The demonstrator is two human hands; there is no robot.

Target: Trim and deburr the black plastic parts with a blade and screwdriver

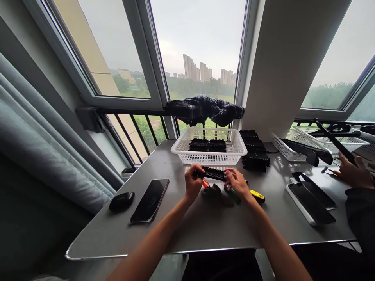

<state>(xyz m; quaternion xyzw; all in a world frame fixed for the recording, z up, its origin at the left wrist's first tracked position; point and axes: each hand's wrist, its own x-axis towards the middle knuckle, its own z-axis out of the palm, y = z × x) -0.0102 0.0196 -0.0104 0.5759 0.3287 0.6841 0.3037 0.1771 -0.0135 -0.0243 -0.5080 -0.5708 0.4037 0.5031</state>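
A black ridged strip (215,173) is held level between both hands above the grey table (187,234). My left hand (193,182) is closed round its left end, and the fingers of my right hand (236,182) pinch its right end. Below the strip lie a red-handled item (206,183), a dark crumpled piece (215,192) and a green-handled item (233,194), partly covered by my right hand. Just behind stands a white basket (209,158) with black ridged pieces (207,145) inside.
Black ridged pieces (254,150) are stacked right of the basket. A yellow-handled tool (258,196) lies near my right wrist. Phones (150,201) and a black case (122,201) are at left, more phones (312,203) at right. Another person's hand (356,171) holds a black part.
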